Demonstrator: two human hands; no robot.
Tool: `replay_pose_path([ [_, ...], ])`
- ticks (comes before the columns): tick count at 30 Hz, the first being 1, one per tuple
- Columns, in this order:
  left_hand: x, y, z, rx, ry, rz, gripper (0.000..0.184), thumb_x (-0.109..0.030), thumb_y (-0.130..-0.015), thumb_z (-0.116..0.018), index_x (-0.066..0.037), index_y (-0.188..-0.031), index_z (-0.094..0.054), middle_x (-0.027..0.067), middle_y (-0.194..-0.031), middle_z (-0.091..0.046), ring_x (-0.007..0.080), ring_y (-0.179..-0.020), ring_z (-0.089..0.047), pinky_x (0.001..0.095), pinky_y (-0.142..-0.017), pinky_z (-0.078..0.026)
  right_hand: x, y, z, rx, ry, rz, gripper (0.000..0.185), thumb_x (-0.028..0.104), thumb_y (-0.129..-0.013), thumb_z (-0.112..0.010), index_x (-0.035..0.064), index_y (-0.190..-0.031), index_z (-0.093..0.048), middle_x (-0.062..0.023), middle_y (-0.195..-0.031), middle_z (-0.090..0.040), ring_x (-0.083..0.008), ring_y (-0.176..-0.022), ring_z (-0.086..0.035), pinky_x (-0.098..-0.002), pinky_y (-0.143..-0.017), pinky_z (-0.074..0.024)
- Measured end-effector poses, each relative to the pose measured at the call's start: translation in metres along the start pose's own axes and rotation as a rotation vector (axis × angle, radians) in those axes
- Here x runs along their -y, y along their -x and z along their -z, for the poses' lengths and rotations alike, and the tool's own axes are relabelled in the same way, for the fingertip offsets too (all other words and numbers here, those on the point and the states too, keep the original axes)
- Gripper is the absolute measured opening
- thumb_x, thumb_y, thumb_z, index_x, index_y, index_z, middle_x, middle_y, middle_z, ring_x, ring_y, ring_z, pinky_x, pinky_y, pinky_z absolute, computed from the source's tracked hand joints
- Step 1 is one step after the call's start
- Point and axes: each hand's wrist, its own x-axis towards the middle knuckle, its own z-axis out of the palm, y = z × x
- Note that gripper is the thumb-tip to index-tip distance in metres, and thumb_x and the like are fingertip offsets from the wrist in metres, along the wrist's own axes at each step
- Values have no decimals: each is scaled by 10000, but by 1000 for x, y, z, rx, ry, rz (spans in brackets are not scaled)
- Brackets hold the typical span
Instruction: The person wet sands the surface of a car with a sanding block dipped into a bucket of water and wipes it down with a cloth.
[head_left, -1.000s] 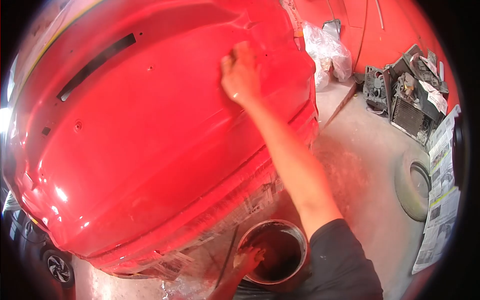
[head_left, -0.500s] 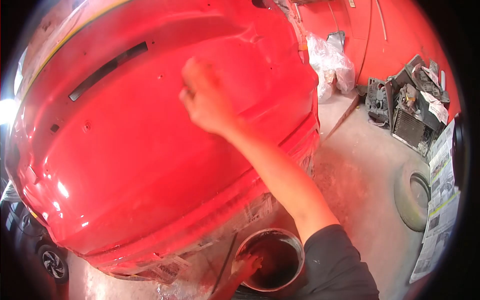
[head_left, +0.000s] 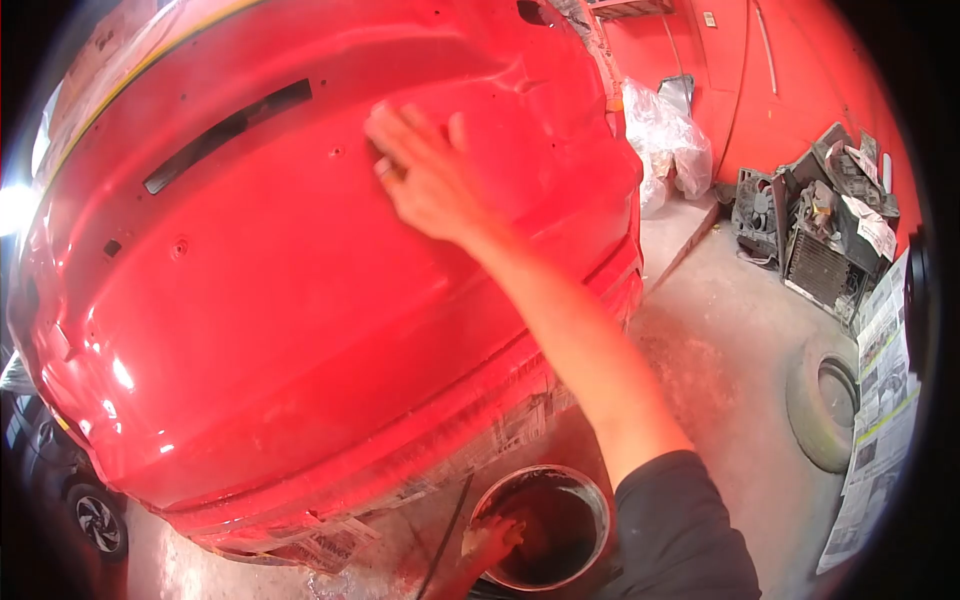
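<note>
A large glossy red car body panel [head_left: 300,300] fills the left and middle of the view, with a dark slot [head_left: 230,135] and small holes in it. My right hand [head_left: 425,180] lies over the panel's upper middle, fingers stretched and thumb apart. Nothing shows in it, though its palm side is hidden. Low in the view, my left hand [head_left: 488,540] is at the left rim of a dark round bucket [head_left: 603,500], its fingers bent over the edge. The bucket's inside is dark, and its contents are hard to make out.
Newspaper masking [head_left: 520,425] lines the panel's lower edge. On the right are a tyre [head_left: 815,400], a pile of radiator and fan parts [head_left: 820,240], clear plastic sheeting [head_left: 675,135] and hanging newspaper [head_left: 870,420]. A car wheel [head_left: 98,520] shows at lower left.
My right hand was blurred with its fingers more gathered; now its fingers are spread and it is slightly farther right. The view has shifted a little. My left hand stays at the bucket.
</note>
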Motion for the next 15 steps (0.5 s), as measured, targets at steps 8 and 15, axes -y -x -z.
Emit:
replay_pose_path([
  [8,7,-3,-7,2,-68,-75,413,-461,-828,-798,-189,-1136,-754,51,-1028,-724,288,-981,-707,467,-886,-555,34,-30,-19,-192,44,-407,553,356,-1083,-476,78,-1560,-446,-124,-1691,-351,-324,-1572,-297,-667,-1251,-179],
  [15,8,2,-11,-11,-21,-4,456,-497,-832,-779,-203,-1179,-747,52,-1057,-720,302,-1025,-693,459,-885,-556,-54,-13,9,-99,-250,-292,605,410,-1076,-471,27,-1543,-447,-174,-1679,-360,-335,-1561,-323,-661,-1209,-286],
])
